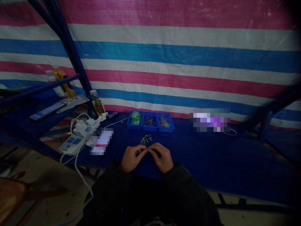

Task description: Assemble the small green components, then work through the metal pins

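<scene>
My left hand (133, 157) and my right hand (161, 157) meet over the front part of the blue table, thumbs and forefingers pinched together at the tips. Whatever sits between the fingertips is too small and dark to make out. Just beyond the fingers lies a loose pile of thin metal pins (146, 139), screw-like in shape. Behind the pile stand three joined blue bins: the left bin (134, 127) has green material in it, the middle bin (150, 128) several small dark metal pieces, and the right bin (166, 129) small parts in clear plastic.
A blurred-out phone-like screen (102, 141) and a white power strip (71, 145) with plugs and cables lie to the left. A drink bottle (97, 104) stands behind them. Far right is another blurred-out bright object (210, 120). A striped sheet (178, 75) hangs behind the blue table (211, 160).
</scene>
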A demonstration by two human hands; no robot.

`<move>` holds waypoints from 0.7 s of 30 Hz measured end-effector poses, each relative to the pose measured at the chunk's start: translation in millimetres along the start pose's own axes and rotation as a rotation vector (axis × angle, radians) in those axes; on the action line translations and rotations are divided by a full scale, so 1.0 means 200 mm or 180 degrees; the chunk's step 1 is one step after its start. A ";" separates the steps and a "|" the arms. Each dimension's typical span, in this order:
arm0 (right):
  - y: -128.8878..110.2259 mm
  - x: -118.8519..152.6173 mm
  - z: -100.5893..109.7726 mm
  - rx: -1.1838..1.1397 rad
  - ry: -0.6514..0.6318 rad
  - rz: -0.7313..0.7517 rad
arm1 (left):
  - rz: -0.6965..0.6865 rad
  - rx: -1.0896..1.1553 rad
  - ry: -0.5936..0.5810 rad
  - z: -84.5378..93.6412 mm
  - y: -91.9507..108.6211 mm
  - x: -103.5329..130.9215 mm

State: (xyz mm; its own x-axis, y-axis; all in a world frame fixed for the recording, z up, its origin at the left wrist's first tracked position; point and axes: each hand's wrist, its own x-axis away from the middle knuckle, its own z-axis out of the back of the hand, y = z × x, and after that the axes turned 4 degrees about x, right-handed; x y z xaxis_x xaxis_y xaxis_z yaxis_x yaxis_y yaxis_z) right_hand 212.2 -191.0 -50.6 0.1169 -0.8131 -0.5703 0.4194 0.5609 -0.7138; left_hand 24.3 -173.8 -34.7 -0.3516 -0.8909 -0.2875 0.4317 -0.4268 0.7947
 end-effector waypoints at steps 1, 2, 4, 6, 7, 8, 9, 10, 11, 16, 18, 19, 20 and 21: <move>0.00 0.00 0.00 0.0017 0.0001 0.0000 | -0.0006 0.0005 -0.0004 0.00 0.00 0.00; 0.00 0.00 0.00 0.0028 -0.0005 0.0007 | -0.0009 0.0009 -0.0009 0.00 0.00 0.00; 0.00 0.00 0.00 0.0032 -0.0030 0.0046 | -0.0005 0.0016 -0.0029 0.00 0.00 0.00; 0.00 0.00 0.00 0.0017 -0.0047 0.0081 | 0.0007 0.0028 -0.0053 0.00 -0.01 0.00; 0.00 0.00 0.00 0.0007 -0.0039 0.0088 | 0.0016 0.0040 -0.0071 0.00 0.00 0.00; 0.00 0.00 0.00 0.0000 -0.0027 0.0087 | 0.0023 0.0056 -0.0101 0.00 0.00 0.00; 0.00 0.00 0.00 -0.0003 -0.0018 0.0082 | 0.0029 0.0077 -0.0137 0.00 0.00 0.00; 0.00 0.00 0.00 -0.0001 -0.0014 0.0072 | 0.0034 0.0098 -0.0173 0.00 0.00 0.00; 0.00 0.00 0.00 0.0005 -0.0015 0.0065 | 0.0038 0.0116 -0.0206 0.01 0.01 0.00; 0.00 0.00 0.00 0.0005 -0.0038 0.0050 | 0.0030 0.0127 -0.0277 0.02 0.01 0.00; 0.00 0.00 0.00 -0.0017 -0.0055 0.0024 | 0.0033 0.0123 -0.0275 0.02 0.01 0.00; 0.00 0.00 0.00 -0.0027 -0.0071 0.0012 | 0.0036 0.0121 -0.0270 0.02 0.01 0.00; 0.00 0.00 0.00 -0.0033 -0.0088 0.0002 | 0.0035 0.0118 -0.0264 0.02 0.01 0.00; 0.00 0.00 0.00 -0.0037 -0.0097 -0.0002 | 0.0032 0.0111 -0.0257 0.02 0.01 0.00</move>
State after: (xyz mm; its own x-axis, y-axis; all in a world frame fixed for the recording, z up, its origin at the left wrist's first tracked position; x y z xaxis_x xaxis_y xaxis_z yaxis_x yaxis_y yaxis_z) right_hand 212.0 -190.9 -51.3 0.1441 -0.8178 -0.5572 0.4091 0.5620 -0.7189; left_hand 22.6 -174.3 -30.7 -0.4138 -0.8791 -0.2366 0.4069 -0.4111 0.8157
